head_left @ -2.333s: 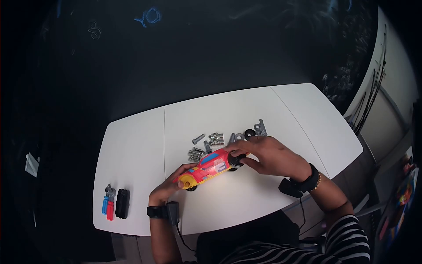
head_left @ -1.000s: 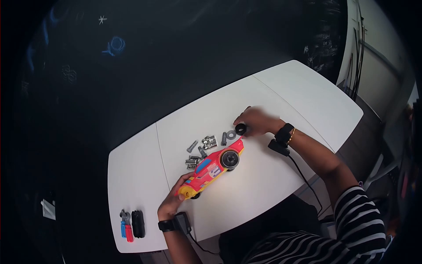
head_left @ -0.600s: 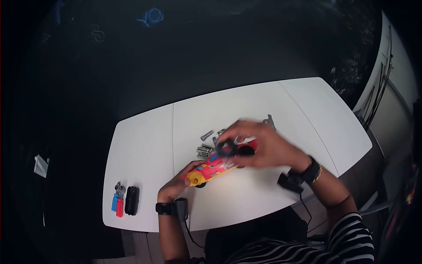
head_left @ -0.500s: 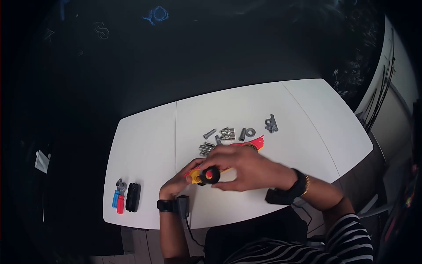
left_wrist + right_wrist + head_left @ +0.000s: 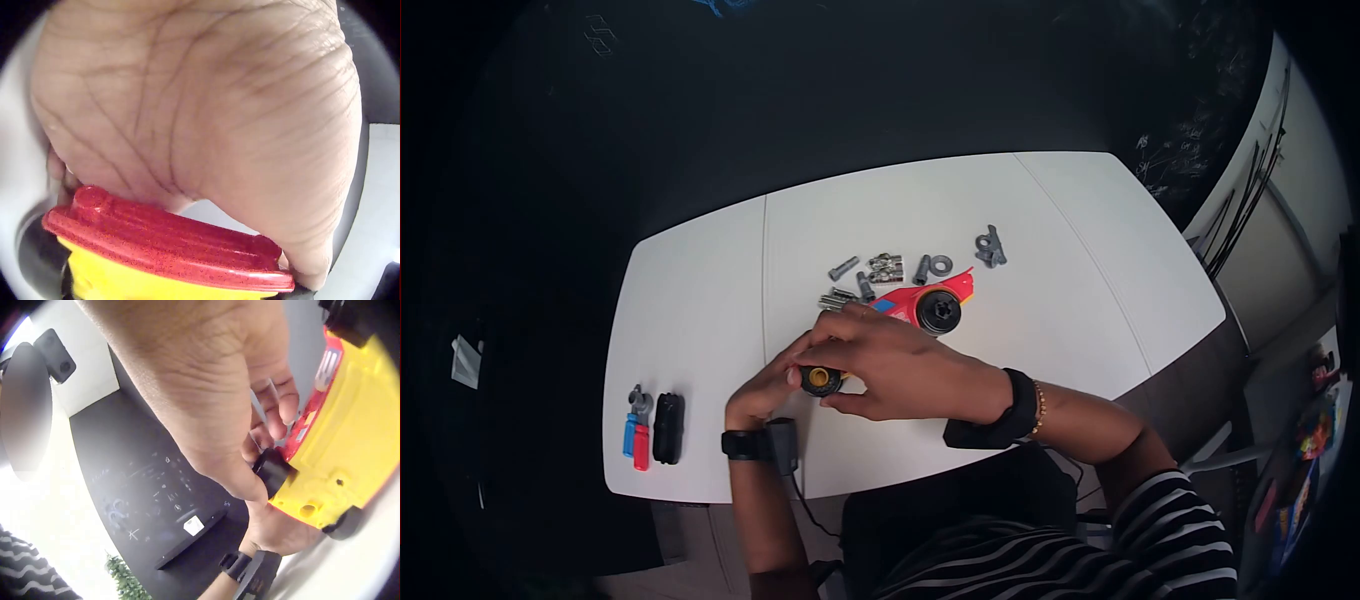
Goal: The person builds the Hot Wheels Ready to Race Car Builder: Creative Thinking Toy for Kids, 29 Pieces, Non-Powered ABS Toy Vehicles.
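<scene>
A red toy car [image 5: 903, 303] with a yellow underside [image 5: 356, 437] lies between both hands, its front end toward the left. My left hand [image 5: 762, 395] grips that front end from behind, thumb and fingers on either side of the red body [image 5: 169, 244]. With thumb and fingers, my right hand [image 5: 905, 368] pinches a black tyre [image 5: 273, 472] at the front corner of the car. In the head view, yellow plastic shows through the tyre's centre. A black rear wheel [image 5: 940, 312] sits on the car's near side. The right hand hides the middle of the car.
Behind the car lie silver fasteners [image 5: 887, 268], a grey bolt [image 5: 844, 268], another grey bolt [image 5: 922, 269], a grey ring [image 5: 941, 265] and grey parts [image 5: 992, 246]. Blue-handled [image 5: 629, 436] and red-handled [image 5: 641, 449] tools lie beside a black case [image 5: 668, 428] at left.
My right hand has picked up the black tyre from the far side of the table and carried it left over the car to its front end. The left hand keeps its grip.
</scene>
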Demonstrator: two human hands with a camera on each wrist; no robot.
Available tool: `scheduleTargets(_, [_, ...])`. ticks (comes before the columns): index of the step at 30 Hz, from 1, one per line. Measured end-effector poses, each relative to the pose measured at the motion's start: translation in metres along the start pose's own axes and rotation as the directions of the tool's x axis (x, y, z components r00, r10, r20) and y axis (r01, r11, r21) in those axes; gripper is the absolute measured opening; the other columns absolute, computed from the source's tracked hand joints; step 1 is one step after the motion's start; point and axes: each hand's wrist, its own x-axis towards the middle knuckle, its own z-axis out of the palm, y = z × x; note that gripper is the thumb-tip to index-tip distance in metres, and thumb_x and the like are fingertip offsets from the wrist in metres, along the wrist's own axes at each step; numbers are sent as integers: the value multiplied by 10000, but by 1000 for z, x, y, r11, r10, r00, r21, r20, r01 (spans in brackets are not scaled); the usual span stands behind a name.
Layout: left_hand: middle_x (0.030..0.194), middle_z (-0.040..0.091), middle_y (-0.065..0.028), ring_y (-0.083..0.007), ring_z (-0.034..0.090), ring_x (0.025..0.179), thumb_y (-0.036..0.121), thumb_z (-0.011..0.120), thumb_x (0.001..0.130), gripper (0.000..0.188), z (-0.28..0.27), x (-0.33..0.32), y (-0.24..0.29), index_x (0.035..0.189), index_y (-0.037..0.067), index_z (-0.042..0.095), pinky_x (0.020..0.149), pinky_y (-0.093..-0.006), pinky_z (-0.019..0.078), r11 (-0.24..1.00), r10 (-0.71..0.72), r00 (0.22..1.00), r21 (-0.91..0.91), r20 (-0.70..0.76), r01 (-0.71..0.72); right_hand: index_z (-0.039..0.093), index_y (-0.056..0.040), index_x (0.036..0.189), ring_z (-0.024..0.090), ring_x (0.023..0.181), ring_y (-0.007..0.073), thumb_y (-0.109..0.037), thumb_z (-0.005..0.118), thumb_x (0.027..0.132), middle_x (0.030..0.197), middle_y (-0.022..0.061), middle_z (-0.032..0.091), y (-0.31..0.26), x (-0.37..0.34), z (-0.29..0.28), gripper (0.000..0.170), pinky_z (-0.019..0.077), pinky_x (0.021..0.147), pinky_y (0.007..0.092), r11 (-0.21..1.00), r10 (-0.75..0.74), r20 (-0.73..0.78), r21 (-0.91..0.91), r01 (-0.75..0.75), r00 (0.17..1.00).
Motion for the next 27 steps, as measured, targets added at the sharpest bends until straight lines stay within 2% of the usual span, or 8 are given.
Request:
scheduleTargets(9, [1488,517,-85,-205,475,1395,609,801,765,1084,3,-2,8,1573,22,380,1183,-359,322,994,-49,999,-97,4,50,693,-121,1277,576,1111,253,-169,863,804,1213,59,569,3,-10,-9,505,519,962,391,996,3,5,-87,-2,1000])
scheduleTargets(12, [1518,505,-93,-211,475,1408,481,813,750,1039,6,1,13,1579,30,380,1199,-353,317,984,-51,998,-170,38,57,730,-121,1230,604,1070,246,-215,900,768,1147,67,664,6,-12,-54,501,496,880,354,952,-157,-410,-304,28,899])
scheduleTargets(14, [1535,497,-101,-219,475,1417,420,811,740,1024,10,3,17,1583,33,378,1209,-352,313,980,-48,998,-192,36,54,722,-90,1146,622,1071,250,-106,844,813,1146,82,678,28,-18,-88,355,511,829,362,891,-235,-593,-447,-73,770])
scheduleTargets(16, [1501,531,-155,-272,500,1407,595,815,659,1138,14,5,23,1553,12,420,1216,-380,326,994,-65,998,-86,-25,63,704,-59,1092,641,934,203,-63,765,890,1102,86,687,65,-24,-106,211,501,763,317,906,-76,-701,-345,-244,709])
scheduleTargets(17, [1577,455,-126,-249,453,1450,376,812,736,1025,4,6,13,1595,39,366,1237,-369,285,989,-51,997,-135,54,58,708,-68,1104,657,878,222,-91,743,916,1049,100,699,89,-29,-108,193,528,733,327,933,80,-695,-199,-299,714])
scheduleTargets(20, [1594,427,-138,-260,416,1481,398,818,753,1025,2,5,10,1601,50,359,1246,-378,270,985,-37,997,-164,68,48,702,-64,1201,687,927,198,-142,810,876,1133,90,713,157,-50,-103,351,570,808,328,815,566,-230,12,-579,791])
scheduleTargets(23, [1613,400,-151,-277,386,1500,447,836,764,1054,4,5,16,1612,63,342,1255,-402,254,990,-40,996,-134,83,51,683,-86,1268,688,963,222,-158,860,825,1230,90,686,189,-61,-83,482,578,860,339,819,574,6,27,-574,819])
scheduleTargets(27, [1617,400,-156,-292,373,1508,536,900,696,1165,4,5,8,1610,63,352,1254,-419,264,986,-61,994,-149,87,73,659,-72,1287,697,991,218,-145,866,809,1203,103,698,208,-66,-66,526,573,890,371,847,531,49,-73,-527,846])
